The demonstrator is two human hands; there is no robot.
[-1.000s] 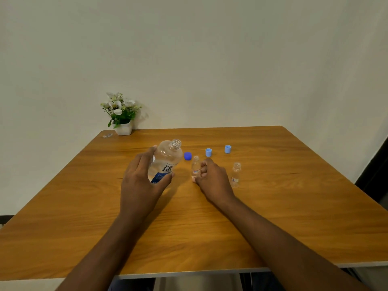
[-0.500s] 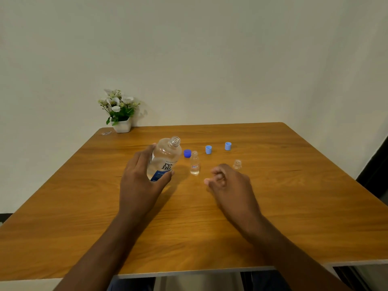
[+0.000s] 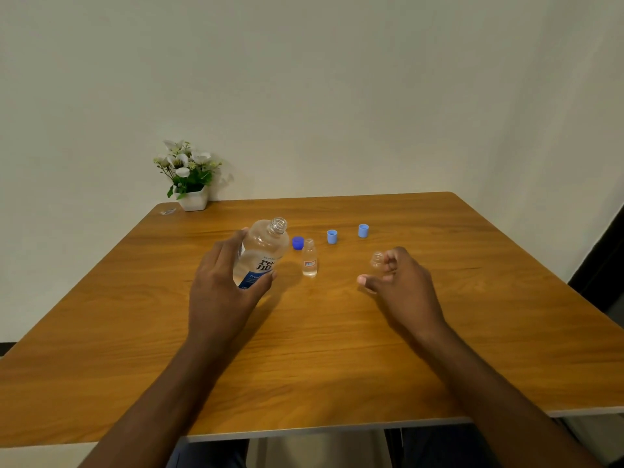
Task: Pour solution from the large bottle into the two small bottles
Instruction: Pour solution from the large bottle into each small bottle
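- The left hand (image 3: 223,288) grips a large clear plastic bottle (image 3: 261,255) with a white and blue label. The thumb (image 3: 266,278) curls across the label on the near side and the fingers wrap round the far side.
- This large bottle is over the middle of a brown wooden table (image 3: 304,349), uncapped, with its threaded neck tipped a little to the right. I cannot tell whether its base touches the wood, as the hand hides it.
- Just to the right of the large bottle's shoulder lies a dark blue round cap (image 3: 297,242).
- Beside that cap, right of the large bottle and apart from it, a small clear bottle with a red label (image 3: 309,259) stands upright and open, with some clear liquid in it.
- Farther right of the large bottle sit two light blue caps, the nearer one (image 3: 332,236) and the farther one (image 3: 363,230).
- Well to the right of the large bottle is a second small clear bottle (image 3: 377,259); only its open top shows.
- The right hand (image 3: 401,285) is at this second bottle, with its fingers (image 3: 391,261) loosely curled beside the neck and the thumb stretched out leftward. I cannot tell whether it has hold of the bottle.
- Behind and to the left of the large bottle, at the table's far corner, stands a white pot of white flowers (image 3: 192,197), with a small clear scrap (image 3: 167,211) next to it.
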